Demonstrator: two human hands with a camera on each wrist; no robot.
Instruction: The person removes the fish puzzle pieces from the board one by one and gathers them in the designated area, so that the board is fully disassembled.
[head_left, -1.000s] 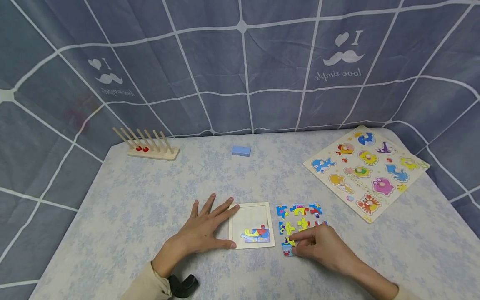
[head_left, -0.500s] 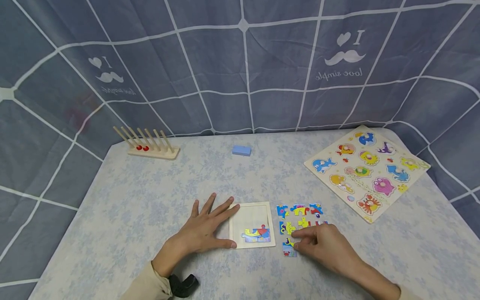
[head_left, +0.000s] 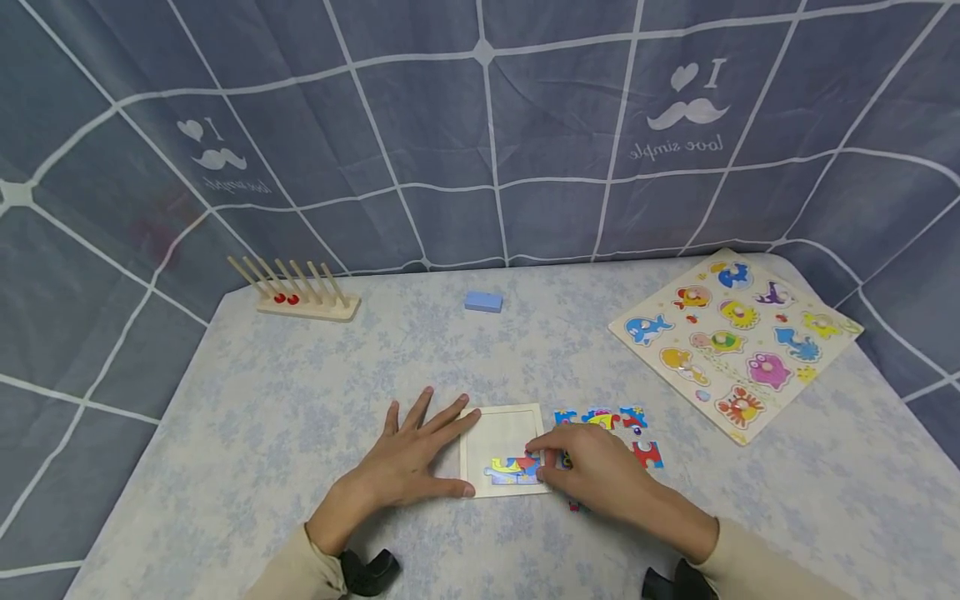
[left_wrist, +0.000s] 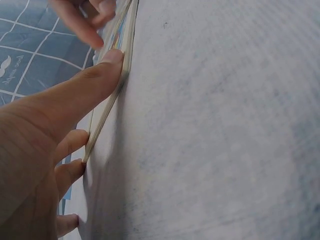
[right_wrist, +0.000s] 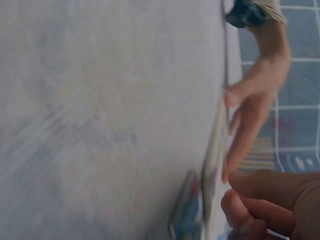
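A square wooden puzzle tray [head_left: 491, 432] lies in front of me, with joined blue, yellow and red jigsaw pieces [head_left: 506, 472] in its lower right part. My left hand [head_left: 412, 462] is spread at the tray's left side, its thumb and a fingertip touching the frame. In the left wrist view that thumb [left_wrist: 97, 77] rests on the tray's edge. Over the tray's right side, my right hand [head_left: 600, 467] pinches a puzzle piece between thumb and index finger, the piece almost wholly hidden. Loose jigsaw pieces [head_left: 647, 455] lie right of the tray, partly covered by this hand.
At the back left stands a wooden peg rack [head_left: 311, 308] with red beads. A blue block [head_left: 483, 302] lies at the back middle. A sea-animal knob puzzle board [head_left: 738, 342] lies tilted at the right. A grey-blue curtain [head_left: 420, 125] hangs behind the table.
My right hand has moved left from the loose pieces to the right side of the tray. The left hand stays in place on the frame.
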